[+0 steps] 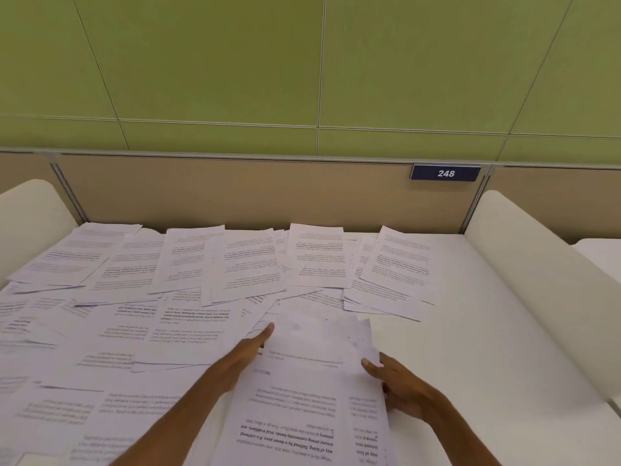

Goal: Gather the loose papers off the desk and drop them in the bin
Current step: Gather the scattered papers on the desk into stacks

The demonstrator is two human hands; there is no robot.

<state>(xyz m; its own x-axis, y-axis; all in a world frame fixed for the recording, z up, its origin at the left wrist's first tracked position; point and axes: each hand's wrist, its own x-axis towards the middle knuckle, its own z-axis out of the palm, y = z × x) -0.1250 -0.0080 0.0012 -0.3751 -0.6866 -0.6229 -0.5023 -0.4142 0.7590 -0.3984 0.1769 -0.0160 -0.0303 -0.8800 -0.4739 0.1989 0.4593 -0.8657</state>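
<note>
Left hand [247, 353] and right hand [401, 388] hold a paper stack [312, 398] hiding fingers.

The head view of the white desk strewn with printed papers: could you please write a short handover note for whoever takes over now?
Left hand: open, straight fingers laid against the left edge of the gathered stack of white printed sheets.
Right hand: grips the stack's right edge, thumb on top.
Done: one stack collected at the near middle of the white desk.
Left: many loose white printed sheets cover the desk's left side and back. The bin is not in view.
</note>
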